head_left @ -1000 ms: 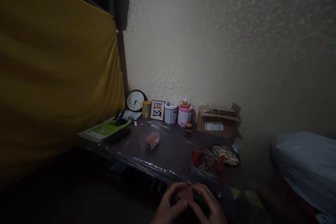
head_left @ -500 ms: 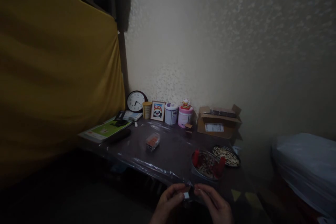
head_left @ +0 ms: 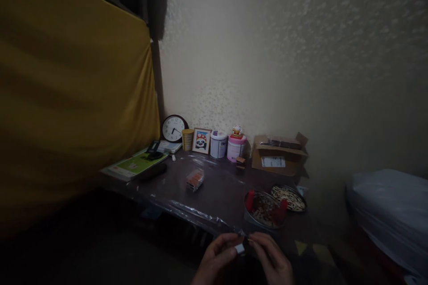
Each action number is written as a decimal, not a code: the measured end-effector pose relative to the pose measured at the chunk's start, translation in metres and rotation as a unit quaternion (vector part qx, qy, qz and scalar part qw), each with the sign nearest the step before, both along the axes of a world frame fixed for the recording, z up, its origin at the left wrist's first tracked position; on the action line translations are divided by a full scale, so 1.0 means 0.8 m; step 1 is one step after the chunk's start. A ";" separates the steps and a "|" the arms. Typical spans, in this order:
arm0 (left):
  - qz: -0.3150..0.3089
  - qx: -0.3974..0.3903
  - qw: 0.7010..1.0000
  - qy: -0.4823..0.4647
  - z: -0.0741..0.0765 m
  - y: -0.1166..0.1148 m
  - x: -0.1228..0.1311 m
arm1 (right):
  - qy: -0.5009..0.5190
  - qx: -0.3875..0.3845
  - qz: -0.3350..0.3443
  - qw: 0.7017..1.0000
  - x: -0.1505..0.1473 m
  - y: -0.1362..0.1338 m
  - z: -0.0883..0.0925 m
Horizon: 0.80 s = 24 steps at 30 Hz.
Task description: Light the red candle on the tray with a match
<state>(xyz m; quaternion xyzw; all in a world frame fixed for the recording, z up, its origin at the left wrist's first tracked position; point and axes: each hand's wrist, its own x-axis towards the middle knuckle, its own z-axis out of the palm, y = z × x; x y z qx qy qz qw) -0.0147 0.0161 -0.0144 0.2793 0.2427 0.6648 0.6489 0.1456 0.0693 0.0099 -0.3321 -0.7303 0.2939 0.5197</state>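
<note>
Near the table's front edge, my left hand (head_left: 217, 254) is closed around a small matchbox (head_left: 239, 248), whose white part shows past the thumb. Close to its right is my right hand (head_left: 270, 254), with thumb and fingers pinched on a thin, yellowish stick (head_left: 249, 240) that looks like a matchstick. Its far end is too dim to make out. Beyond the hands sits a round dish (head_left: 264, 223) with two red upright pieces and small dark and pale bits. A dark plate (head_left: 289, 198) of pale thin sticks stands just behind it.
A plastic-wrapped orange pack (head_left: 195, 180) lies mid-table. Along the wall stand a clock (head_left: 174, 128), a framed panda picture (head_left: 201, 140), a white tin (head_left: 218, 144), a pink tin (head_left: 236, 148) and a cardboard box (head_left: 279, 160). Clear film covers the dark table (head_left: 220, 200).
My right fingers have shifted slightly, and a yellowish stick tip now shows between them. The white part of the matchbox shows a little more. The things on the table have not moved.
</note>
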 end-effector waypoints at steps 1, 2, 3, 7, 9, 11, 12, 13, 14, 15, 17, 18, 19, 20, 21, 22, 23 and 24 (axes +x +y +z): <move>0.002 0.005 1.000 -0.001 -0.001 0.001 0.000 | 0.001 -0.014 -0.005 1.000 -0.001 -0.001 -0.001; 0.007 0.008 1.000 -0.002 -0.002 0.002 0.001 | 0.001 -0.029 -0.009 1.000 -0.001 -0.001 -0.001; 0.013 0.008 1.000 -0.004 -0.003 0.002 0.001 | -0.001 -0.040 -0.011 0.999 -0.001 -0.001 -0.002; 0.037 -0.012 0.999 0.017 0.003 0.001 0.003 | -0.006 -0.043 -0.016 0.999 -0.002 0.000 -0.003; 0.050 -0.021 0.998 0.031 0.009 -0.002 0.002 | 0.000 -0.019 -0.014 1.000 -0.005 -0.002 -0.001; 0.066 -0.031 0.996 0.046 0.017 -0.006 0.001 | 0.009 0.011 -0.015 1.000 -0.008 -0.005 0.004; 0.070 -0.037 0.995 0.056 0.022 -0.009 0.000 | 0.010 0.020 -0.018 1.000 -0.011 -0.007 0.007; 0.073 -0.043 0.994 0.066 0.025 -0.011 -0.002 | 0.010 0.027 -0.023 0.999 -0.013 -0.010 0.009; 0.071 -0.048 0.994 0.074 0.029 -0.013 -0.003 | 0.008 0.031 -0.028 0.999 -0.016 -0.012 0.012; 0.072 -0.051 0.993 0.076 0.032 -0.015 -0.004 | 0.006 0.033 -0.035 0.999 -0.018 -0.015 0.014; 0.070 -0.051 0.993 0.076 0.037 -0.017 -0.006 | -0.001 0.041 -0.045 0.998 -0.021 -0.018 0.018; 0.070 -0.049 0.993 0.076 0.039 -0.018 -0.007 | -0.005 0.048 -0.048 0.998 -0.022 -0.019 0.019; 0.070 -0.047 0.993 0.078 0.040 -0.019 -0.007 | -0.010 0.055 -0.050 0.997 -0.023 -0.020 0.021; 0.070 -0.045 0.993 0.081 0.041 -0.019 -0.008 | -0.017 0.063 -0.052 0.997 -0.023 -0.020 0.022; 0.070 -0.044 0.993 0.086 0.042 -0.019 -0.008 | -0.025 0.072 -0.053 0.996 -0.023 -0.020 0.023; 0.071 -0.043 0.992 0.090 0.041 -0.019 -0.008 | -0.030 0.082 -0.057 0.995 -0.023 -0.020 0.024; 0.074 -0.044 0.992 0.094 0.040 -0.019 -0.009 | -0.031 0.096 -0.062 0.993 -0.023 -0.020 0.025; 0.078 -0.048 0.991 0.097 0.038 -0.018 -0.010 | -0.030 0.113 -0.067 0.991 -0.024 -0.021 0.026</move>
